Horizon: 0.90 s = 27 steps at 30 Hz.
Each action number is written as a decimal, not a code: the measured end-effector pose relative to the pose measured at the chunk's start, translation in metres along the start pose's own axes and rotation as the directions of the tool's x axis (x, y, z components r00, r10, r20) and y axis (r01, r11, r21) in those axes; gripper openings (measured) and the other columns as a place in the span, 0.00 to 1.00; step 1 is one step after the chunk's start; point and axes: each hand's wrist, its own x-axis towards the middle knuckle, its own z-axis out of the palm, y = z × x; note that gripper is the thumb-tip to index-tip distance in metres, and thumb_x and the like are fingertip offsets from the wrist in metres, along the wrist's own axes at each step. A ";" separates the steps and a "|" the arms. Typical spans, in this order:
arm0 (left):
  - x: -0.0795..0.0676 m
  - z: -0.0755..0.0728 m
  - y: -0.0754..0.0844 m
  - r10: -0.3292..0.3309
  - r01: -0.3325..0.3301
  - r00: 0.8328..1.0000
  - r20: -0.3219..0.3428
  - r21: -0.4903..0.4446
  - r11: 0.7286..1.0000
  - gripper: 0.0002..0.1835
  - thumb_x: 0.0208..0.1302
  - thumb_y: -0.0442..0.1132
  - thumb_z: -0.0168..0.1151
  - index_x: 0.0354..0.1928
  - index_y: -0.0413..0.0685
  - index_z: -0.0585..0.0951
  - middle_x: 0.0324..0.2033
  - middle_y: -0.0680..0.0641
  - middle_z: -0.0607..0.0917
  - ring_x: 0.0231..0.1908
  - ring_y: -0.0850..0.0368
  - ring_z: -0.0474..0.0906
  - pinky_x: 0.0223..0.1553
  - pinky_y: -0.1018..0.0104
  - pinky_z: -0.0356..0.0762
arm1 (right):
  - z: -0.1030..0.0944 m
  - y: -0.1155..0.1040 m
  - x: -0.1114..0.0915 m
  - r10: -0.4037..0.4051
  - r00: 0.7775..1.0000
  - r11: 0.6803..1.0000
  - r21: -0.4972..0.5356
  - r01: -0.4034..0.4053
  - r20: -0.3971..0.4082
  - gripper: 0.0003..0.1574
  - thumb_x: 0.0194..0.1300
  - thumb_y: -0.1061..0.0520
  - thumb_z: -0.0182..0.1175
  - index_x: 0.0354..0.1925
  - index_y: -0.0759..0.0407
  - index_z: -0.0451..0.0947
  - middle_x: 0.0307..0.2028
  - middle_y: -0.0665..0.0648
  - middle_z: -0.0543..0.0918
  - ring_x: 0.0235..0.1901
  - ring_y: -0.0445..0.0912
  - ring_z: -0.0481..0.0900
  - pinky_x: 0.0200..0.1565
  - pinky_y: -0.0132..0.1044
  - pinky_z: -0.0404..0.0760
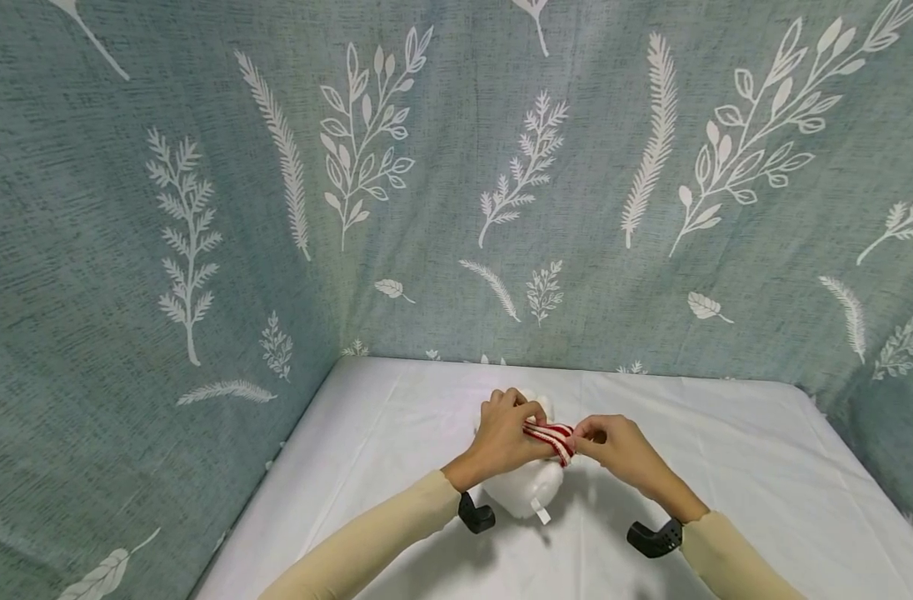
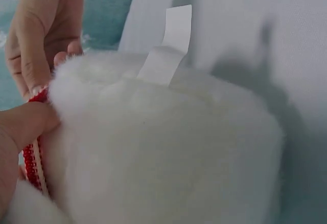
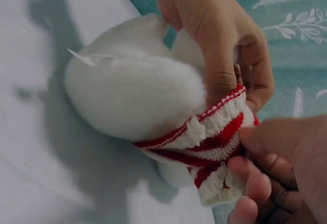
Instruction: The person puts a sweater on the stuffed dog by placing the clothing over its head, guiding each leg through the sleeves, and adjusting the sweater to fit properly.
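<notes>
A white fluffy plush toy (image 1: 518,493) lies on the white-covered surface, with a white fabric label (image 2: 177,30) sticking out of its fur. Round one part of it sits a small red-and-white striped knitted garment (image 3: 217,140). My left hand (image 1: 504,432) grips the toy and the garment, its thumb hooked at the garment's edge in the right wrist view. On the garment's other side, my right hand (image 1: 620,448) pinches the knit between thumb and fingers. The part of the toy under the left hand is hidden in the head view.
White cloth (image 1: 726,475) covers the flat surface. Behind it and along its left side hangs a blue-green curtain (image 1: 441,208) with white leaf prints. Each wrist wears a black camera mount (image 1: 655,539).
</notes>
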 end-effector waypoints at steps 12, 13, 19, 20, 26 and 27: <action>0.002 0.005 0.009 -0.035 0.039 0.999 -0.025 0.151 0.988 0.20 0.35 0.62 0.75 0.23 0.64 0.75 0.32 0.59 0.72 0.35 0.58 0.63 0.34 0.63 0.57 | 0.010 -0.015 -0.004 -0.250 0.968 0.966 -0.077 0.247 -0.034 0.10 0.62 0.59 0.63 0.27 0.47 0.74 0.20 0.44 0.73 0.20 0.37 0.68 0.22 0.30 0.68; 0.002 0.005 0.009 -0.039 0.044 0.999 -0.032 0.163 0.986 0.19 0.35 0.60 0.75 0.23 0.65 0.75 0.31 0.59 0.73 0.34 0.58 0.63 0.34 0.64 0.57 | 0.013 -0.018 -0.003 -0.269 0.963 0.959 -0.096 0.265 -0.033 0.10 0.61 0.60 0.63 0.27 0.47 0.74 0.20 0.43 0.73 0.20 0.37 0.67 0.22 0.30 0.68; 0.002 0.005 0.003 -0.032 0.037 0.999 -0.031 0.152 0.988 0.15 0.37 0.53 0.75 0.24 0.65 0.76 0.30 0.59 0.74 0.34 0.58 0.63 0.33 0.64 0.57 | 0.019 -0.023 -0.002 -0.276 0.960 0.951 -0.159 0.267 -0.042 0.09 0.60 0.60 0.63 0.27 0.49 0.74 0.21 0.42 0.73 0.20 0.36 0.67 0.22 0.30 0.68; 0.001 0.005 0.002 -0.024 0.026 1.000 -0.019 0.140 0.990 0.16 0.38 0.54 0.75 0.25 0.64 0.76 0.31 0.59 0.74 0.34 0.58 0.63 0.33 0.64 0.57 | 0.017 -0.020 -0.002 -0.249 0.967 0.960 -0.147 0.239 -0.050 0.08 0.61 0.58 0.63 0.28 0.48 0.74 0.21 0.43 0.74 0.20 0.37 0.68 0.22 0.30 0.69; 0.003 -0.006 -0.007 -0.002 0.004 0.987 0.162 -0.016 1.000 0.19 0.42 0.58 0.74 0.35 0.66 0.77 0.38 0.58 0.74 0.38 0.59 0.62 0.38 0.63 0.57 | -0.002 0.005 -0.003 -0.005 0.993 0.999 -0.046 -0.001 -0.118 0.10 0.66 0.44 0.59 0.36 0.47 0.79 0.28 0.50 0.81 0.26 0.43 0.75 0.28 0.36 0.73; 0.003 -0.009 -0.009 -0.007 0.016 0.980 0.197 -0.045 0.999 0.19 0.42 0.59 0.74 0.35 0.67 0.78 0.39 0.59 0.74 0.39 0.59 0.62 0.39 0.63 0.57 | -0.006 0.009 -0.004 0.015 0.993 0.999 -0.043 -0.020 -0.115 0.11 0.66 0.43 0.59 0.37 0.47 0.79 0.29 0.51 0.81 0.28 0.45 0.76 0.29 0.36 0.73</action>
